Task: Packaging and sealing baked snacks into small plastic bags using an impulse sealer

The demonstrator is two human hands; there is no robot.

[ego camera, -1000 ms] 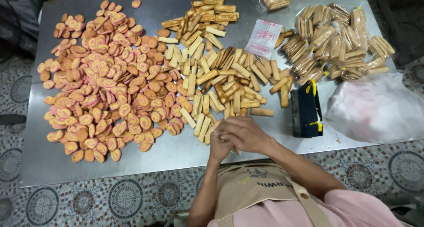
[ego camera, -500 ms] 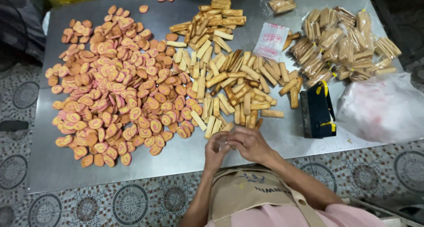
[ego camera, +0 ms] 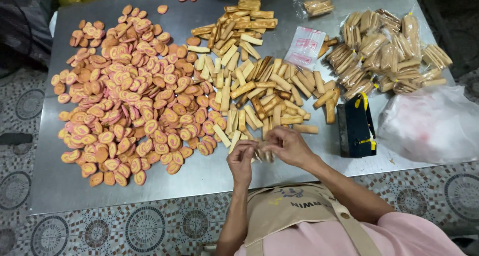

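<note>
Nearest us, our left hand [ego camera: 242, 159] and right hand [ego camera: 289, 146] meet, fingers pinching a small stack of stick biscuits [ego camera: 263, 154] above the steel surface [ego camera: 209, 173]. Beyond, loose stick biscuits [ego camera: 249, 86] beside pink swirl cookies [ego camera: 129, 96]; far right, clear bags of biscuits [ego camera: 384, 51].

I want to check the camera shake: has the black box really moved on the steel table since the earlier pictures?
No. The black box keeps its place on the steel table, beside the white plastic bag and below the packed biscuit bundles; only the view shifted.
</note>
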